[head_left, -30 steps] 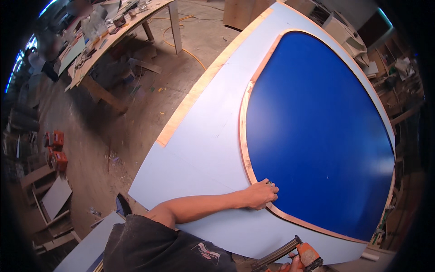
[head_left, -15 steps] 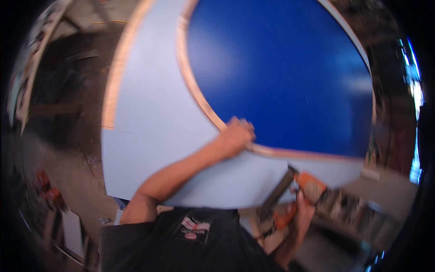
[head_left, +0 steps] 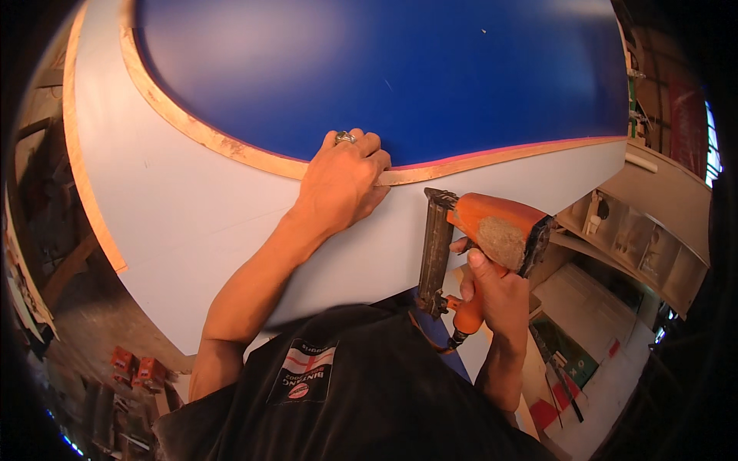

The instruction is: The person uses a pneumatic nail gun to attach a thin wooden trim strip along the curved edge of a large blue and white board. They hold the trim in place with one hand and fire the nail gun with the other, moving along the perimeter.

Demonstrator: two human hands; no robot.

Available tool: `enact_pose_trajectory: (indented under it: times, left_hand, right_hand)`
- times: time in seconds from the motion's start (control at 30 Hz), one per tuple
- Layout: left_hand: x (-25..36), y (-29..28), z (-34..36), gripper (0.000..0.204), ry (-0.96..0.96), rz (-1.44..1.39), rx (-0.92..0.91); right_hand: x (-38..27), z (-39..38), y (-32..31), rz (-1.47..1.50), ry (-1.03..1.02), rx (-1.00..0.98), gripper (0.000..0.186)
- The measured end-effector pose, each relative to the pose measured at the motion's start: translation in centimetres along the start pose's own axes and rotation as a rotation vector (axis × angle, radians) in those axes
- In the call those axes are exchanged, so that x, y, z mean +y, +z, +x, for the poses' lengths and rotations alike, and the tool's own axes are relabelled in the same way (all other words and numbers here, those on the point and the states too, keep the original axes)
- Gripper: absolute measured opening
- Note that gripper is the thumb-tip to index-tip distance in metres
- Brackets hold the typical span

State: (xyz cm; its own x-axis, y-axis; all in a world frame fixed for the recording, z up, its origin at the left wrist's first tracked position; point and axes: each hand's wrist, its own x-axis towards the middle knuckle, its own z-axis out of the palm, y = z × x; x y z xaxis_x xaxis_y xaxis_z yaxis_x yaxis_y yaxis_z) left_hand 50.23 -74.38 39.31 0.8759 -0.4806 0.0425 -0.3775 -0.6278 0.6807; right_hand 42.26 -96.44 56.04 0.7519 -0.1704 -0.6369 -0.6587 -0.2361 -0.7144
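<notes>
A thin wooden strip (head_left: 231,147) runs in a curve along the edge of a glossy blue panel (head_left: 430,77), above a pale grey-blue board (head_left: 184,207). My left hand (head_left: 344,177), with a ring on one finger, is curled over the strip, its fingers on the blue side. In my right hand (head_left: 496,290) is an orange and black nail gun (head_left: 503,223), gripped by its handle with the fingers around it. The gun's nose is just short of the strip, over the pale board and apart from the wood.
A second wooden strip (head_left: 86,180) edges the pale board at the left. Red-orange boxes (head_left: 138,369) lie on the floor at lower left. A curved wooden piece with compartments (head_left: 638,242) stands at the right, with a dark green board (head_left: 565,353) below it.
The view has turned, so the panel sits further left and the strip higher. The nail gun has come up nearer the strip and stands more upright. My left hand still grips the strip.
</notes>
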Motion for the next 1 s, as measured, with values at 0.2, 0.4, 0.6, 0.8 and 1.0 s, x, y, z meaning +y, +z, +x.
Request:
enact_pose_trajectory:
  times: [0.2, 0.4, 0.6, 0.8, 1.0]
  left_hand:
    - [0.0, 0.0, 0.4, 0.021, 0.025, -0.053, 0.046]
    - [1.1, -0.7, 1.0, 0.015, -0.007, -0.07, 0.031]
    - [1.1, 0.1, 1.0, 0.014, 0.012, -0.066, 0.067]
    - [1.0, 0.3, 0.6, 0.014, 0.013, -0.052, 0.064]
    - [1.6, 0.0, 0.2, 0.015, 0.01, -0.025, 0.064]
  right_hand:
    - [-0.3, 1.8, 1.1, 0.014, 0.01, -0.041, 0.028]
    - [-1.2, 2.3, 1.2, -0.033, 0.05, -0.083, 0.028]
    - [-1.1, 2.2, 1.2, -0.052, 0.058, -0.089, 0.03]
    - [-1.8, 2.0, 2.0, -0.088, 0.089, -0.03, 0.028]
    - [-2.4, 0.9, 2.3, -0.199, 0.188, 0.044, 0.023]
